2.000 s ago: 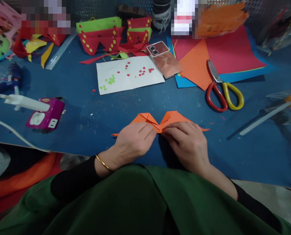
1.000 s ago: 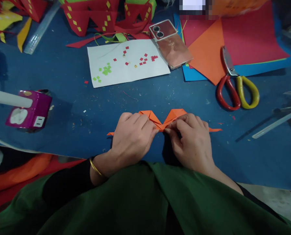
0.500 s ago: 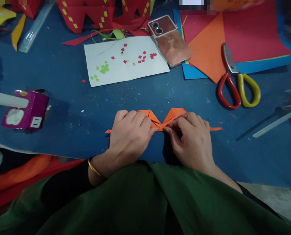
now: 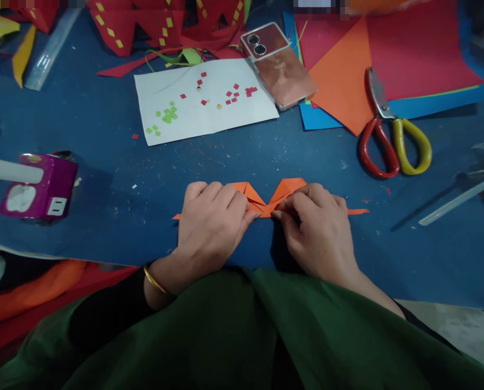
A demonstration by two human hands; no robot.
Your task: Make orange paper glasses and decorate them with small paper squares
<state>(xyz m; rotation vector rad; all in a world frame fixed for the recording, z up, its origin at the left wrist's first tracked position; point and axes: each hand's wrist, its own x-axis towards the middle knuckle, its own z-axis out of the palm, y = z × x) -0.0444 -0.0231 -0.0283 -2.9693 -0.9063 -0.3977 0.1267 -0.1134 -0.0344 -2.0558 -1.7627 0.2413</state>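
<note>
Blue table (image 4: 115,168) is flecked with paper scraps; beyond the work, a white sheet (image 4: 209,124) is overlapped at one corner by a phone (image 4: 286,78), and scissors (image 4: 385,112) are laid to the right, blades over coloured sheets (image 4: 416,59). Folded orange paper (image 4: 266,210) is positioned at the near side of the table, long axis running left to right across the person's front, its V-shaped notch facing away. Its near edge is pinched by thumb and fingers of the left hand (image 4: 213,227) just left of the notch, and likewise by the right hand (image 4: 318,233) just right of it. Both hands are placed about equally near; the ends are left protruding past each, and underside contact is hidden
</note>
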